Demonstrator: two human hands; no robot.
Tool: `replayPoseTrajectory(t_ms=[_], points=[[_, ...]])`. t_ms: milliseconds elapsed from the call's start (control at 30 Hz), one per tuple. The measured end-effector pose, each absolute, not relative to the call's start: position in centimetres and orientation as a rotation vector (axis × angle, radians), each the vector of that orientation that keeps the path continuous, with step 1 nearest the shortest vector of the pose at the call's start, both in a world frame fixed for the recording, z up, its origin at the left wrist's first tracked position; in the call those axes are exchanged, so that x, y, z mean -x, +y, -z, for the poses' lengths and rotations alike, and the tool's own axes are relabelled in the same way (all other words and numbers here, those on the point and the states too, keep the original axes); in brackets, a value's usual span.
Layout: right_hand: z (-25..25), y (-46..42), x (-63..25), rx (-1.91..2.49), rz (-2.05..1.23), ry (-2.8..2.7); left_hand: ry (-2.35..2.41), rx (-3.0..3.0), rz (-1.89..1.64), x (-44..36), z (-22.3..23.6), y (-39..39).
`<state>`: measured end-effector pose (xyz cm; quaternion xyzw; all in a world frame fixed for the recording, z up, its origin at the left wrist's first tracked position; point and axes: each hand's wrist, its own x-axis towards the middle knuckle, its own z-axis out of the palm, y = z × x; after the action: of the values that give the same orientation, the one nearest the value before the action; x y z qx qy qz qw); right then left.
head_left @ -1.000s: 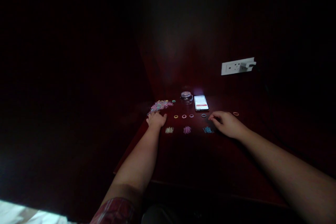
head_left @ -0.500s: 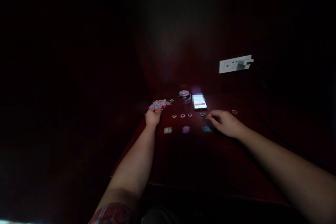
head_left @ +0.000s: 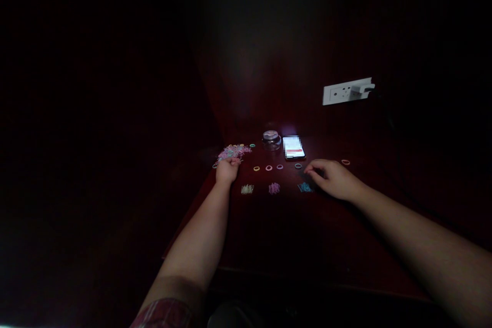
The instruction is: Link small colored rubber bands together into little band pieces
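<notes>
My left hand [head_left: 227, 169] is at the near edge of a mixed pile of thin pastel pieces [head_left: 234, 151], mostly pink. Its fingertips are pinched together, and a small pale bit shows beside them, too small to name. My right hand [head_left: 332, 178] rests at the right, thumb and forefinger curled together by a bluish ring [head_left: 298, 166]; anything between them is hidden. Below that hand lies a blue heap of thin pieces [head_left: 305, 187]. A pink heap [head_left: 274, 188] and a pale yellow heap [head_left: 247, 189] lie to its left. Yellow [head_left: 256, 168], pink [head_left: 268, 168] and purple [head_left: 280, 167] rings form a row above.
Behind the rings stand a clear lidded jar [head_left: 271, 141] and a lit phone [head_left: 293, 147]. An orange ring [head_left: 346, 162] lies at the right and a green ring [head_left: 252, 145] by the pile. A wall socket [head_left: 348, 91] holds a plug. The surroundings are dark.
My left hand has shifted slightly right along the near edge of the pile, fingers still pinched. The right hand keeps its pose. The whole view has shifted a little.
</notes>
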<state>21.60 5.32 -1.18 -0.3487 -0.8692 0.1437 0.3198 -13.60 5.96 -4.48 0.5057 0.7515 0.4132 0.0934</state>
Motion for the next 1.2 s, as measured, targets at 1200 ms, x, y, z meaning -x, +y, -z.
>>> replayPoseTrajectory(t_ms=[1200], points=[[0.7,3.5,-19.9,0.784,-0.640,-2.238,1.318,-2.630,-1.029,0.3,-1.0,0.5]])
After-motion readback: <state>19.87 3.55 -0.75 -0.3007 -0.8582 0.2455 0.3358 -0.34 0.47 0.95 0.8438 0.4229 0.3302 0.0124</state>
